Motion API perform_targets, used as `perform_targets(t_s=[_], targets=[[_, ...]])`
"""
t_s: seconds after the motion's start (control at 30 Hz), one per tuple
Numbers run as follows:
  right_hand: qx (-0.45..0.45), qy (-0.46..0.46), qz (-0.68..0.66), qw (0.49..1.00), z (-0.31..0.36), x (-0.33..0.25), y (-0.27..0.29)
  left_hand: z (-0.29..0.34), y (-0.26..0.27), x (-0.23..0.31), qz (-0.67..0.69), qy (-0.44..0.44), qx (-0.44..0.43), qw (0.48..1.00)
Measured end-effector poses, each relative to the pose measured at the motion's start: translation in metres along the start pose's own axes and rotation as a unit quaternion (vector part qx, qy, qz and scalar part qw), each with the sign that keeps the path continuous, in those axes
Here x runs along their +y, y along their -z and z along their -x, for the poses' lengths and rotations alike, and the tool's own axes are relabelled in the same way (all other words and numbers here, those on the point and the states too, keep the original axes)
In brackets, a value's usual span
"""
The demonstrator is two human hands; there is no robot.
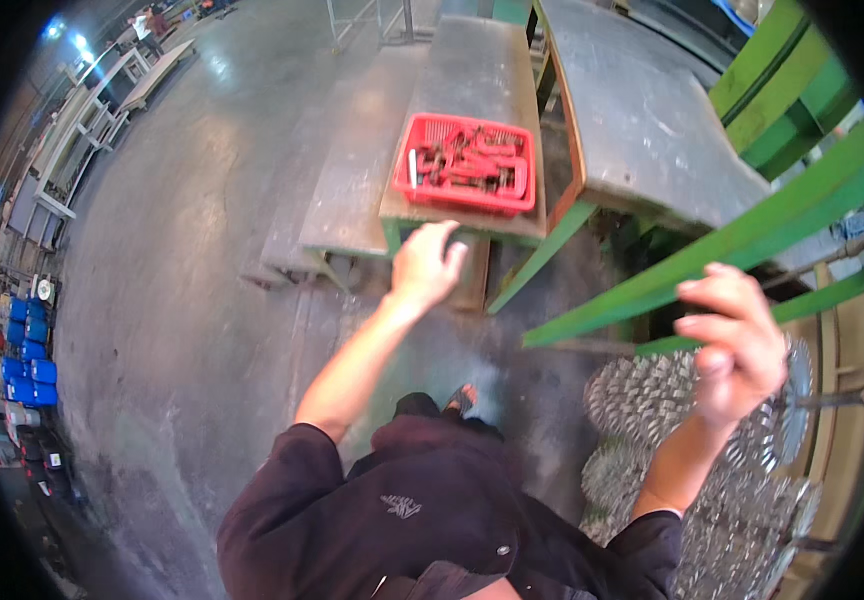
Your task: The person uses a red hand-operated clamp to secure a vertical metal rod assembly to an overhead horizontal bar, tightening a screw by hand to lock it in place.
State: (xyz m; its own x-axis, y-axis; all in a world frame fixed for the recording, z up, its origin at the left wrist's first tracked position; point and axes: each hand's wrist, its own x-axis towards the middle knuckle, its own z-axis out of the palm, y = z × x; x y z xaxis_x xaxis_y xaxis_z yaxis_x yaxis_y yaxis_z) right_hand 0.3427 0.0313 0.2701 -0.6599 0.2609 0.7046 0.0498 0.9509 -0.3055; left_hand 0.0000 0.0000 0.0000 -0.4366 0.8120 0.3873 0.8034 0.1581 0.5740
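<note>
My left hand (427, 265) hangs in the air just before the near end of a low metal bench (467, 90). Its thumb and fingers are apart, and nothing shows in it. The nearest thing to it is a red plastic basket (464, 207) on that bench, filled with a jumble of red and dark metal tools (472, 160) whose exact kind I cannot make out. My right hand (737, 345) is raised at the right, beside a green beam (692, 265). Its fingers are loosely bent and spread, with nothing visible between them.
Rows of shiny, curved metal pieces (642, 400) stand stacked below my right hand. A higher metal-topped table (642, 100) with green legs stands right of the bench. Blue containers (32, 350) line the far left, near white racks (62, 185). A person (144, 30) is far off.
</note>
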Motion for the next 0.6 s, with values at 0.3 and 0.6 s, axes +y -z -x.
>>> perform_targets(t_s=[0.3,0.6], targets=[[0.174,-0.151,0.168,0.958,0.008,0.055,0.024,-0.221,-0.046,-0.112,-0.124,-0.202,-0.132,0.962],[0.508,-0.058,0.547,0.663,-0.065,-0.003,0.220,-0.275,-0.071,-0.156,-0.280,-0.251,-0.411,0.830]])
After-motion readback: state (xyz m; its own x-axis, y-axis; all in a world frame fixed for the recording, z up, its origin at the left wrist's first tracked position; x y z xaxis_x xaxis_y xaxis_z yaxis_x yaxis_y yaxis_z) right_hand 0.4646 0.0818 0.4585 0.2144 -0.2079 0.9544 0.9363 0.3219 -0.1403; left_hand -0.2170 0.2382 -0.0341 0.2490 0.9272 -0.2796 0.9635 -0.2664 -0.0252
